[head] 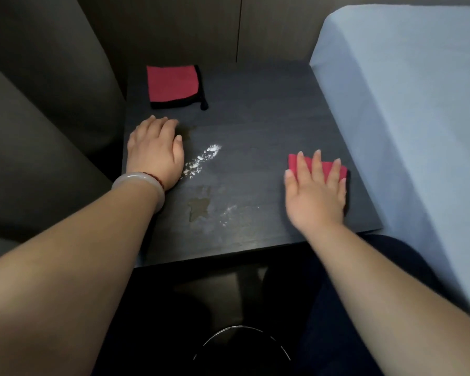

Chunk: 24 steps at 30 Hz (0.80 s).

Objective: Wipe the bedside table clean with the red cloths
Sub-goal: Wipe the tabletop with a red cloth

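Fingers (317,166) of our right hand (316,194) lie straight and spread, pressing one red cloth (306,164) flat on the tabletop (269,118), close to the bed (404,104). Left hand (155,151) rests palm down on the opposite side, holding nothing. Between them: wet smear (198,208) toward the front edge, white powder (204,158) just beyond it, both unwiped. Farther back, second red cloth (173,84) lies folded, nobody touching it. We judge wiping barely begun; the whole central mess remains.
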Each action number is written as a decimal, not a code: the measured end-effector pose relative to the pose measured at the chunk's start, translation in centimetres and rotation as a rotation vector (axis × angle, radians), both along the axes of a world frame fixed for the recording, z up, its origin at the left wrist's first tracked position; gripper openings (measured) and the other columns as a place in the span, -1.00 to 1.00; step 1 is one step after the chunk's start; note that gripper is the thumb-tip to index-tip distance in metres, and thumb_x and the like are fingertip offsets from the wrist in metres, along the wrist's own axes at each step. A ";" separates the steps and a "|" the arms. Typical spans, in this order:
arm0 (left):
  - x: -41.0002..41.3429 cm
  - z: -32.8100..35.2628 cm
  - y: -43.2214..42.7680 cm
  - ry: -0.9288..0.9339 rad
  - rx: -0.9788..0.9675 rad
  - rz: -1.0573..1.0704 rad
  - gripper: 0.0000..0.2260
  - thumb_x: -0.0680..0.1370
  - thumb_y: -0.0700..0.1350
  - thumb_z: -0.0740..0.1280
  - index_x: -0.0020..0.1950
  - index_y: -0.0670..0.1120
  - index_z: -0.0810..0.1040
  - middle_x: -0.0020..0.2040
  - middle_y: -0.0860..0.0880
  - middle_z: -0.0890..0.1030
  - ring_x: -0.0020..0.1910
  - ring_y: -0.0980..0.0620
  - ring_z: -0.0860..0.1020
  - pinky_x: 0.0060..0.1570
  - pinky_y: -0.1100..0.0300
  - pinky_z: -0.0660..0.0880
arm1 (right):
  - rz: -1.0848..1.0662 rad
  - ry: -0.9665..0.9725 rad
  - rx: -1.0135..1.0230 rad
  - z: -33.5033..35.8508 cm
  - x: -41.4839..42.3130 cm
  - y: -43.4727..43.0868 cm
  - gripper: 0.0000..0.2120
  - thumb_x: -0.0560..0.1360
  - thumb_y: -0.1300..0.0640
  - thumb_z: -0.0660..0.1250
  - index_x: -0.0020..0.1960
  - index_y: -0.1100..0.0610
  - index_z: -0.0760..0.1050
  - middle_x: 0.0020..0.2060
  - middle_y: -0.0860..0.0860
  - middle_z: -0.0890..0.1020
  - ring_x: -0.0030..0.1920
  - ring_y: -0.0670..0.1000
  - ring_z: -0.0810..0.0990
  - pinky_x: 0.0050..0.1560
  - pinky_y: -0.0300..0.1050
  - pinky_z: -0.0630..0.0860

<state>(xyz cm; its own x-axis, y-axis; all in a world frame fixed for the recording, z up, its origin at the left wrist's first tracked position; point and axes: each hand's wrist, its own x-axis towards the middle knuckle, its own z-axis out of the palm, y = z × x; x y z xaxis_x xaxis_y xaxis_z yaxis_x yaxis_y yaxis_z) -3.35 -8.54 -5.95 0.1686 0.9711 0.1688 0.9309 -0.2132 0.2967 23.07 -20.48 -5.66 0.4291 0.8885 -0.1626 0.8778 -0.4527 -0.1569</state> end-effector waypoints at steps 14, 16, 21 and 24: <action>-0.2 -0.1 0.0 -0.017 0.009 -0.011 -0.63 0.63 -0.04 0.09 0.41 -0.11 0.39 0.40 -0.14 0.43 0.46 -0.17 0.25 0.42 -0.17 0.16 | -0.015 0.052 -0.073 0.8 0.4 -0.2 -0.33 0.53 -0.39 -0.23 0.58 -0.18 -0.15 0.59 -0.04 -0.16 0.55 0.20 -0.28 0.50 0.23 -0.25; -0.2 -0.1 0.0 -0.009 0.008 -0.005 -0.63 0.63 -0.04 0.09 0.42 -0.10 0.38 0.41 -0.14 0.43 0.46 -0.17 0.24 0.42 -0.16 0.15 | 0.159 0.053 -0.040 0.8 -4.6 -1.3 -0.28 0.49 -0.43 -0.25 0.58 -0.17 -0.18 0.58 -0.06 -0.21 0.54 0.20 -0.32 0.49 0.22 -0.30; -0.1 0.0 -0.2 -0.022 0.010 -0.007 -0.62 0.63 -0.04 0.09 0.41 -0.11 0.39 0.41 -0.14 0.43 0.46 -0.17 0.25 0.42 -0.15 0.15 | 0.591 0.109 0.036 0.6 -10.7 -3.8 -0.31 0.49 -0.45 -0.21 0.56 -0.24 -0.06 0.59 -0.12 -0.11 0.55 0.10 -0.32 0.50 0.12 -0.35; 0.0 0.2 -0.2 -0.014 0.004 -0.005 -0.63 0.64 -0.05 0.09 0.42 -0.10 0.38 0.41 -0.13 0.42 0.47 -0.16 0.24 0.43 -0.15 0.14 | 0.359 0.040 0.024 0.4 -4.6 -0.5 -0.36 0.52 -0.41 -0.21 0.56 -0.26 -0.10 0.59 -0.12 -0.12 0.56 0.11 -0.26 0.51 0.12 -0.29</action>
<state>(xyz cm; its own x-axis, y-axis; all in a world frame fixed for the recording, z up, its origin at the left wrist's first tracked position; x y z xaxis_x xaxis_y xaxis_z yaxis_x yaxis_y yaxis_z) -3.35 -8.76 -5.73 0.1710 0.9697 0.1746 0.9256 -0.2188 0.3089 18.51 -20.96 -5.29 0.0831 0.9852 -0.1500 0.9731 -0.1127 -0.2010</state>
